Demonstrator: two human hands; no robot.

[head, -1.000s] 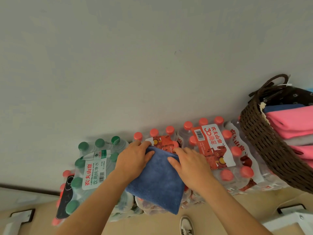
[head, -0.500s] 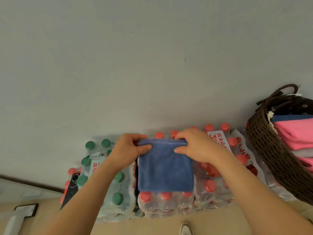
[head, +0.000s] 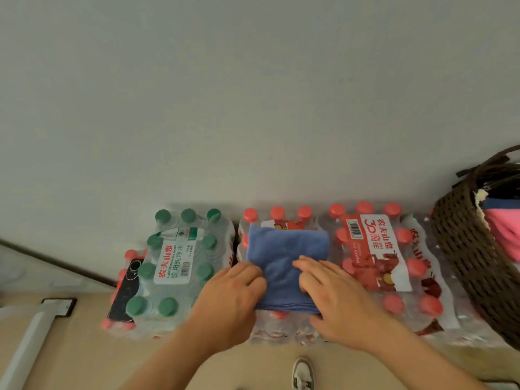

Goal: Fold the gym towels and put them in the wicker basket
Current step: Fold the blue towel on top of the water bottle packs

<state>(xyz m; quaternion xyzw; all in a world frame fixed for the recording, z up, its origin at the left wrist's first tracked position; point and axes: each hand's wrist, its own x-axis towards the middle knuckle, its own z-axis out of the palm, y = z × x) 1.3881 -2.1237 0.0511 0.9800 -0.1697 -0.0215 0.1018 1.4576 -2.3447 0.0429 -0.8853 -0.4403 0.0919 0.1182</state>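
The right hand [head: 334, 294] lies flat on the near right corner of one folded blue towel [head: 287, 254]. Its fingers are nearly straight, point toward the wall and press down on the cloth, and they hold nothing. The left hand [head: 230, 294] sits at the towel's near left edge with its knuckles bent and its fingertips against the cloth. Whether it pinches the edge cannot be told. Both forearms reach in from the bottom of the view and angle inward toward each other.

The towel is a neat rectangle lying on the middle red-capped bottle pack [head: 277, 213]. It covers most of the pack's top, so only the far row of three caps shows clear.

Left of this pack and touching it stands one green-capped bottle pack [head: 174, 260], with nine caps in view. Along that pack's left edge one dark smartphone [head: 126, 291] lies on a lower pack.

To the right of the towel are two more red-capped packs. The first is the labelled pack [head: 371, 254], and the pack beyond it [head: 422, 277] touches one wicker basket [head: 464, 263]. The basket holds a folded blue towel [head: 501, 204] above pink towels [head: 503, 232], which the frame edge cuts off.

One shoe [head: 302, 375] shows on the floor [head: 84, 361] below the hands.
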